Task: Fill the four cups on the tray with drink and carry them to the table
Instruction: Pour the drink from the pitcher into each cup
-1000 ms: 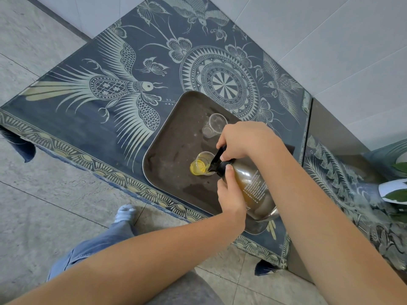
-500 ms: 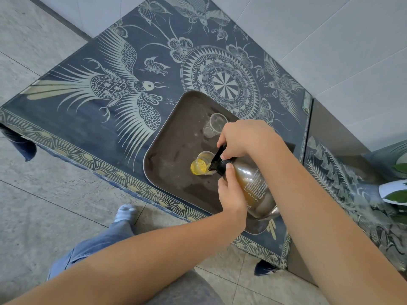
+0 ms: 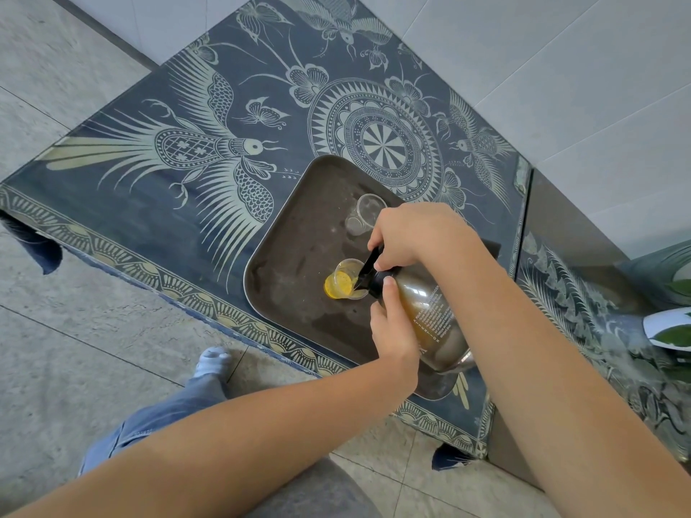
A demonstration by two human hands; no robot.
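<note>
Low desk covered in a dark blue cloth printed with pale birds, flowers and a round medallion, standing in a corner of white tiled walls on a grey tiled floor. Dark brown rectangular tray at the desk's near right. Clear plastic cup with yellow drink in its bottom on the tray; empty clear cup beyond it. Left hand wrapped round the neck of a tilted amber glass bottle; right hand closed on its black spout, the tip over the filled cup. Green-leafed plant at far right
</note>
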